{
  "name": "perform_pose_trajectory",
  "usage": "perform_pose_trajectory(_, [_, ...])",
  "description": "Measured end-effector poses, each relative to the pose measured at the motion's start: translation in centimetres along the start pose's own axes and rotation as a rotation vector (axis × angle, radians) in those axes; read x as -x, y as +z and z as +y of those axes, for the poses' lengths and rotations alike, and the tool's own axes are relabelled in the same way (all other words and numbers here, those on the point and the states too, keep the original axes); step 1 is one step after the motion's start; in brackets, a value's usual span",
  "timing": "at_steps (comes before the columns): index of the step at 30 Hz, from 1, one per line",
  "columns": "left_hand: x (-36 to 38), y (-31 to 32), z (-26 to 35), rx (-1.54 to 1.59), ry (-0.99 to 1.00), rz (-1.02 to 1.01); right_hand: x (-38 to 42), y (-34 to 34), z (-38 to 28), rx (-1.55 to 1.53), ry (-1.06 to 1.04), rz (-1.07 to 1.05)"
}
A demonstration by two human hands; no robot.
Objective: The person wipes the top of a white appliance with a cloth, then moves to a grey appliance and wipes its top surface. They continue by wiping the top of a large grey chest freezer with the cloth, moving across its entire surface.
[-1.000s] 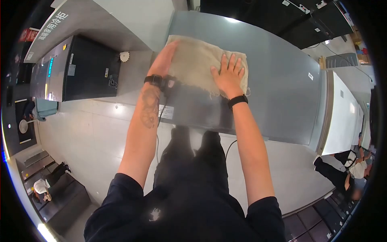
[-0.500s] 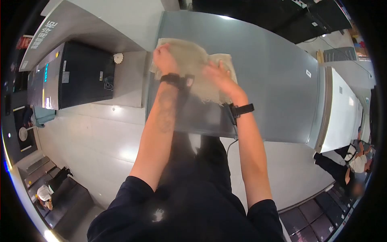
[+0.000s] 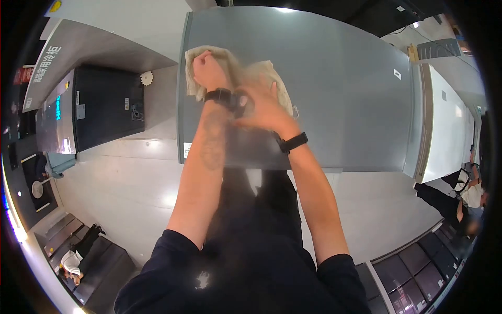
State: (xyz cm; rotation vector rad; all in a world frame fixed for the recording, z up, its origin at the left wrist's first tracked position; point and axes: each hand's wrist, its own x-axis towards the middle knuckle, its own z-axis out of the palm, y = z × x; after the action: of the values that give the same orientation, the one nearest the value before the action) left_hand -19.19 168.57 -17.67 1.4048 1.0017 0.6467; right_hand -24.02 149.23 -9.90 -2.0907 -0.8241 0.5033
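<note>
A beige cloth (image 3: 282, 95) with a frayed edge lies bunched on the flat grey top (image 3: 340, 99) of a large cabinet-like unit. My left hand (image 3: 207, 70) is curled closed on the cloth's left part, near the unit's left end. Close by on the right, my right hand (image 3: 265, 104) lies over the middle of the cloth, fingers spread and partly smeared by motion. It hides much of the cloth beneath. Each wrist wears a black strap; the left one carries a small device (image 3: 242, 103).
To the left stands a dark appliance (image 3: 107, 102) inside a grey display frame. A white appliance (image 3: 449, 125) adjoins the grey unit's right end. People are visible at the lower left (image 3: 72, 261) and far right (image 3: 470, 193).
My right hand has moved left, closer to my left hand. The cloth is more bunched and its right part has shifted left. The view has shifted slightly over the grey top.
</note>
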Motion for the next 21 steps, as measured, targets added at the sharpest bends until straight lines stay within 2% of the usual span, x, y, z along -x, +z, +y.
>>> perform_pose_trajectory(4, [1.7,-0.3,1.2,-0.383,0.160,-0.067,0.1,0.2,0.0,0.046,-0.019,0.036])
perform_pose_trajectory(7, [2.1,-1.2,1.8,-0.542,0.236,-0.221,0.1,0.3,-0.3,-0.004,-0.019,0.034])
perform_pose_trajectory(10, [2.5,-1.2,1.7,-0.652,0.272,-0.247,-0.1,0.5,-0.1,-0.018,-0.011,0.053])
perform_pose_trajectory(13, [2.0,-1.0,-0.2,-0.850,0.437,-0.259,0.0,1.2,0.3,-0.031,-0.011,0.096])
perform_pose_trajectory(21, [3.5,-0.5,1.5,-0.938,0.326,-0.277,0.0,1.8,0.7,-0.056,0.027,0.154])
